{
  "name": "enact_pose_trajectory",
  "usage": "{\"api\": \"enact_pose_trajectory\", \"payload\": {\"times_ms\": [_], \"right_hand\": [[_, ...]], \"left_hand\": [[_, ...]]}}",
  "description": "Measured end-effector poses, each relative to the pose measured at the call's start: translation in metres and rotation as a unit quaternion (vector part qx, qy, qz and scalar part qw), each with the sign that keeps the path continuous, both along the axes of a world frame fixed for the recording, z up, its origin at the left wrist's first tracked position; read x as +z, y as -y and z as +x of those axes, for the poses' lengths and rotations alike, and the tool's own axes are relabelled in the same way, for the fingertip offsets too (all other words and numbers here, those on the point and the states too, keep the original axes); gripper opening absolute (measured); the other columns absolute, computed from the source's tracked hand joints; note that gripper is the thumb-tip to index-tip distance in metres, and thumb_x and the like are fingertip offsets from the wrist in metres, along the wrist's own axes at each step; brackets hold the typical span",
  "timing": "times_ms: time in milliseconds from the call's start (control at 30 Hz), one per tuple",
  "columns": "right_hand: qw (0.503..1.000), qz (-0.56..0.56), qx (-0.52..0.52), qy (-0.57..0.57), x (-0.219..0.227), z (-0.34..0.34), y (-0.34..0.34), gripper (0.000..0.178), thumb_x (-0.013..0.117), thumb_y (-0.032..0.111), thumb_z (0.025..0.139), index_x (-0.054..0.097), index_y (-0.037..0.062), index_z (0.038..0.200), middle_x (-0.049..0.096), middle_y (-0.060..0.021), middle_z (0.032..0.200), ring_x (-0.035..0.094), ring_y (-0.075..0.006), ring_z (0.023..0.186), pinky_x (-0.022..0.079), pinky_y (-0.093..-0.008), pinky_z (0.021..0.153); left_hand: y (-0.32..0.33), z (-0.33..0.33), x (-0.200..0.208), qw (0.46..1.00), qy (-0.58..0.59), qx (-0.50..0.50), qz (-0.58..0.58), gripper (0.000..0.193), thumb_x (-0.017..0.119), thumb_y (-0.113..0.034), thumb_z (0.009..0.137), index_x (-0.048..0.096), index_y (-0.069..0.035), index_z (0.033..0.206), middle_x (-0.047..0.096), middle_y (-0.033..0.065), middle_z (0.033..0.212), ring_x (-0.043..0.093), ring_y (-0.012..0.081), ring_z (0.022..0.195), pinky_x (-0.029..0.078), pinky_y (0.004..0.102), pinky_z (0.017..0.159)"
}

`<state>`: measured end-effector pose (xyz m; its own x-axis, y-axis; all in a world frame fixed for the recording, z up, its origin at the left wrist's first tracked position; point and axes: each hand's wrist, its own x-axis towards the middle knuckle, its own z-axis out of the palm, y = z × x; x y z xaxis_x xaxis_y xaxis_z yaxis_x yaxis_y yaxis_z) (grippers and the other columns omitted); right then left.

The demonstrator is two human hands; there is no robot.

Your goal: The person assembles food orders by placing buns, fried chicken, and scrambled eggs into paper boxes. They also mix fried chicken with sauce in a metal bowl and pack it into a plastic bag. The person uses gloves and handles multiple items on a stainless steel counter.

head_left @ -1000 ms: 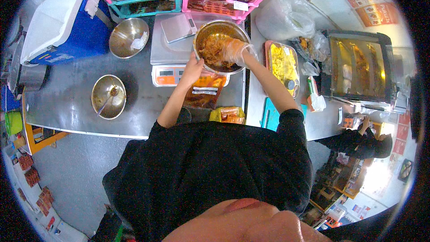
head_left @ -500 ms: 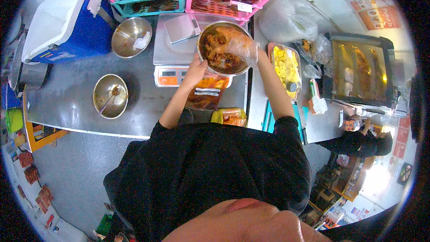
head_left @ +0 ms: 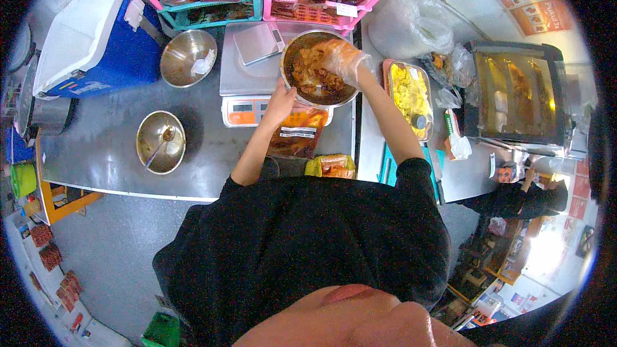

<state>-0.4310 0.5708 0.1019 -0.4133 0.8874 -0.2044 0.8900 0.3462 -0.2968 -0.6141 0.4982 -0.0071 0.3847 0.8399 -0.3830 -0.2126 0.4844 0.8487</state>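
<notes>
A steel bowl of brown, sauce-coated meat pieces rests over the front of a weighing scale. My left hand is closed on the bowl's near-left rim. Inside the bowl, my right hand, in a clear plastic glove, presses into the meat from the right. Its fingertips are lost among the pieces, so their grip cannot be made out. A sealed pouch of reddish-brown food lies against the scale's front, with a yellow pack nearer me.
Left on the steel table are a bowl with a spoon, another steel bowl and a blue cooler box. A tray of yellow food stands right, before a glass display warmer. Pink baskets are behind. Another person works far right.
My gloved right hand has shifted slightly within the bowl, and the meat under it lies differently. My left hand keeps its hold on the rim. The whole view has tilted a little.
</notes>
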Motion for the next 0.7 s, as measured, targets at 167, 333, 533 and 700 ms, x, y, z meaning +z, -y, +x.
{"api": "enact_pose_trajectory", "payload": {"times_ms": [167,333,533,700], "right_hand": [[1.0,-0.002,-0.007,-0.024,0.002,0.009,0.003,0.037,0.059,0.031,0.081,0.062,0.0092,0.11,0.064,-0.0182,0.102,0.062,-0.0345,0.093,0.049,-0.0416,0.084],[0.972,0.06,-0.047,0.221,-0.058,0.008,0.016,0.041,0.055,0.035,0.085,0.059,0.0041,0.113,0.065,-0.0192,0.099,0.063,-0.0338,0.091,0.05,-0.0437,0.081],[0.99,-0.022,-0.047,0.13,-0.095,0.019,0.021,0.04,0.057,0.034,0.086,0.058,0.0029,0.111,0.065,-0.0181,0.097,0.064,-0.0296,0.086,0.052,-0.0428,0.073],[0.915,-0.177,-0.186,-0.31,-0.066,0.019,0.022,0.038,0.059,0.034,0.086,0.058,0.0028,0.109,0.065,-0.0168,0.095,0.065,-0.0256,0.081,0.053,-0.0415,0.067]], "left_hand": [[-0.006,-0.004,-0.005,1.0,0.0,-0.002,0.022,0.044,0.036,-0.016,0.098,0.012,-0.01,0.134,0.054,0.0235,0.114,0.067,0.0354,0.078,0.059,0.038,0.065],[-0.005,0.0,-0.007,0.999,0.05,0.003,0.015,0.049,0.034,-0.006,0.094,0.009,-0.01,0.135,0.053,0.0279,0.105,0.067,0.0361,0.071,0.061,0.0383,0.059],[-0.008,0.003,-0.032,0.996,0.089,0.021,0.018,0.048,0.036,-0.007,0.094,0.01,-0.008,0.134,0.054,0.029,0.103,0.067,0.0364,0.071,0.061,0.0388,0.061],[-0.008,-0.001,-0.033,0.998,-0.034,0.013,0.059,0.046,0.037,-0.007,0.094,0.013,-0.006,0.133,0.056,0.0263,0.103,0.067,0.0347,0.071,0.06,0.0381,0.059]]}}
